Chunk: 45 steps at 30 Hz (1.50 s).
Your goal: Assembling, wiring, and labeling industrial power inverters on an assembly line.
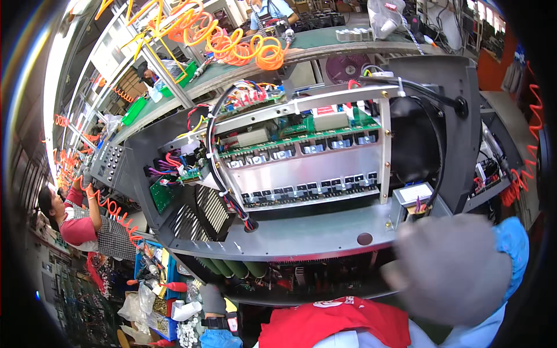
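Note:
Close to the camera at the lower right, my right hand (452, 269) in a grey glove is large and blurred, with a blue sleeve behind it. It covers the near right part of a dark metal cabinet (301, 232); its fingers cannot be made out. My left hand (213, 301), also grey-gloved, is low at the cabinet's near left, beside the parts bins. A dark band circles that wrist, and its fingers are unclear. Inside the cabinet stands a silver heatsink plate (307, 174) with green circuit boards (301, 142), rows of black components and a black wire bundle (214, 156).
Blue bins (168, 327) hold bags and small parts at the lower left, near a red-handled tool (176, 286). A co-worker (81, 223) stands left, by a panel with knobs (109, 163). Orange coiled hoses (223, 43) hang over a green bench (325, 43). Another person is beyond.

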Available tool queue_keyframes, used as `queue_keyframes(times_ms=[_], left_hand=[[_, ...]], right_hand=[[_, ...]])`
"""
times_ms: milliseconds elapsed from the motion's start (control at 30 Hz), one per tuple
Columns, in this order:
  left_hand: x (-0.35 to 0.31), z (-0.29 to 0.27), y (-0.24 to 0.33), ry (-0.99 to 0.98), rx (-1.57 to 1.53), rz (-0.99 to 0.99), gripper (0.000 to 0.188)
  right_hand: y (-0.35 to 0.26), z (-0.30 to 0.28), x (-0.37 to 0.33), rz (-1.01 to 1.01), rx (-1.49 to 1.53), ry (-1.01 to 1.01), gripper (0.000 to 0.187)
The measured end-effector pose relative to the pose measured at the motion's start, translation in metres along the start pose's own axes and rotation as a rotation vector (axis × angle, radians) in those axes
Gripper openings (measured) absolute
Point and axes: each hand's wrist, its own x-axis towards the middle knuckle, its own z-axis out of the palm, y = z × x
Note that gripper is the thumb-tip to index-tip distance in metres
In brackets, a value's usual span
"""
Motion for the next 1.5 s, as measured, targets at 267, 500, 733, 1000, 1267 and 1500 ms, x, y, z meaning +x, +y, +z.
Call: queue_keyframes(times_ms=[267, 500, 733, 1000, 1267, 1500], left_hand=[[0.002, 0.002, 0.005, 0.142, -0.601, -0.299, 0.019], [-0.001, 0.009, 0.009, 0.141, -0.672, -0.316, 0.02], [0.006, 0.009, 0.01, 0.137, -0.654, -0.308, 0.02], [0.012, 0.011, 0.009, 0.136, -0.646, -0.304, 0.021], [0.009, 0.007, 0.006, 0.051, -0.231, -0.139, 0.022], [0.004, -0.014, 0.012, -0.136, 0.529, -0.033, 0.019]], right_hand=[[-0.073, -0.043, 0.016, -0.055, 0.012, -0.246, 0.025], [-0.071, -0.031, 0.024, -0.317, -0.211, -0.194, 0.023], [-0.071, -0.026, 0.048, -0.759, 0.005, -0.329, 0.018], [-0.046, 0.031, 0.028, -0.534, 0.242, -0.023, 0.029], [-0.001, 0.128, 0.011, -0.26, 0.129, 0.609, 0.038], [-0.006, 0.141, 0.013, -0.227, 0.076, 0.671, 0.036]])
